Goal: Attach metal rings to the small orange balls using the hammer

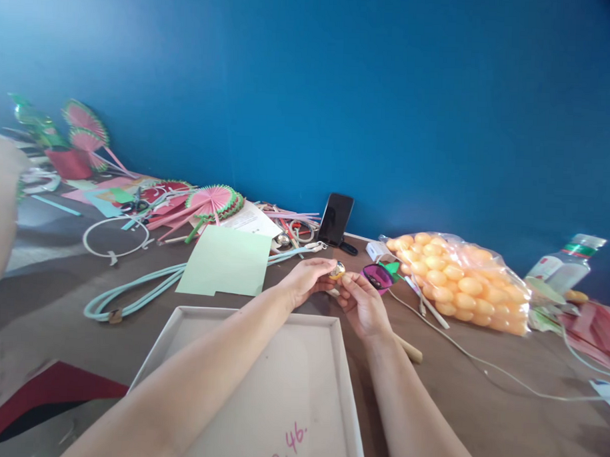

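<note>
Just right of centre in the head view, our left hand (309, 280) and right hand (362, 302) pinch a small, shiny, rounded gold piece (338, 270) between narrowed fingers, beyond the shallow off-white rectangular box (300, 375); slick-looking, it could slip if our grip slackens.

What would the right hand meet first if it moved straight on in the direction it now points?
The right hand would probably first meet the small, shiny, gold-coloured round object just ahead, then the left hand. Exact contact and depth are hard to judge.
</note>
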The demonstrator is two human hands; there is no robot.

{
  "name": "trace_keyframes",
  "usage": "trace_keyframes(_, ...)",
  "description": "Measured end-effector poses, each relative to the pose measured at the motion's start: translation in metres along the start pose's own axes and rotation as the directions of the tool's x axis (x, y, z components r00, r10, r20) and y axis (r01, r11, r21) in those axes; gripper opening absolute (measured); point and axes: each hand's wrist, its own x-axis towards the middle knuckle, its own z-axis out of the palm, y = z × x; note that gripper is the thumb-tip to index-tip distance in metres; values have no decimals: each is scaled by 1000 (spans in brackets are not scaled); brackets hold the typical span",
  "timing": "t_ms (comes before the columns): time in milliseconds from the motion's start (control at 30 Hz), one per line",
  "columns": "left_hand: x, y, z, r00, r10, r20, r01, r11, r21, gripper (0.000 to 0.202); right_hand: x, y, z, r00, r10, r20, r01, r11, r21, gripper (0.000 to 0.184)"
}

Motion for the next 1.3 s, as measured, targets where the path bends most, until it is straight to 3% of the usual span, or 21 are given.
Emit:
trace_keyframes(767, -2, 2, 4, 998, 7, -64, -3, 998, 62, 23, 2, 1, -2, 1000, -7, -21, 6, 999, -45, 20)
trace_keyframes(1300, -3, 1, 4, 997, 74, -37, -70, 993, 100, 28, 3, 4, -1, 998, -45, -48, 43, 998, -55, 21)
